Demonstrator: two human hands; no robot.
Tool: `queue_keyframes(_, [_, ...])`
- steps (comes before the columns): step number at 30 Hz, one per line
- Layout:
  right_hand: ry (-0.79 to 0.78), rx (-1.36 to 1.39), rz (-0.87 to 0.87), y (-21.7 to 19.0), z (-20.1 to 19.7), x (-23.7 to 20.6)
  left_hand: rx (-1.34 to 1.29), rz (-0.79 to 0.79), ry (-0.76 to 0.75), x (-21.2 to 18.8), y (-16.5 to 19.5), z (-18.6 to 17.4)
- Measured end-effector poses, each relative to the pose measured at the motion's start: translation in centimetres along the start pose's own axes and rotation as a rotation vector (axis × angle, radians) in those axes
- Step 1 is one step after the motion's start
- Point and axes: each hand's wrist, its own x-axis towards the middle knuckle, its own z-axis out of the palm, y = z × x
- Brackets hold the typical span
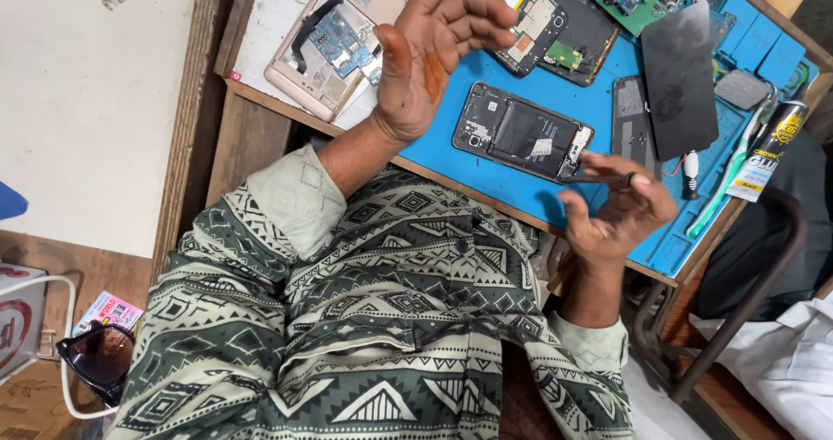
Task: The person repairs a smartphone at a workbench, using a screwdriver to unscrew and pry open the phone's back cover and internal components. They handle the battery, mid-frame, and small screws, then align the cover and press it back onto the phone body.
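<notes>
Blue silicone work mat (607, 101) on a wooden bench, and lying flat on it is the black smartphone with its back cover off (525, 134), insides showing. The right hand (620, 210) pinches a thin dark metal tool (599, 178) between thumb and fingers, tip right at the phone's near end – can't tell if it's actually touching. The left hand (425, 49) is raised over the mat, palm up, fingers loosely curled, holding nothing.

My worry: nothing is pinning that phone down, so I'd guess any push from the tip slides it, or the tip skids across the exposed board and nicks something. The black glass panel (679, 80) and green toothbrush (724, 184) just beside the right hand could get knocked too.
</notes>
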Motion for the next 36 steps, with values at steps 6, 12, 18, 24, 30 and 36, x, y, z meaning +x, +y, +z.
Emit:
queue_keyframes(6, [-0.021,0.156,0.025,1.7,-1.0,-1.6,0.056,-0.033,-0.023,0.1,0.1,0.5])
queue_keyframes(12, [0.004,0.015,0.067,0.8,-0.8,-1.4,0.078,-0.063,-0.043,0.0,1.1,0.5])
queue_keyframes(18, [0.049,0.029,0.121,0.3,-0.1,-2.2,0.141,-0.072,-0.031,-0.5,1.8,0.6])
queue_keyframes(24, [0.104,0.016,0.108,0.1,0.1,-2.3,0.315,-0.058,-0.107,-0.2,3.1,1.7])
queue_keyframes(30, [0.229,0.089,0.121,0.4,0.8,-2.4,0.959,0.138,-0.527,0.6,3.2,5.0])
queue_keyframes(36, [0.272,0.074,0.092,0.9,1.0,-1.9,1.173,0.304,-0.784,1.3,1.7,7.3])
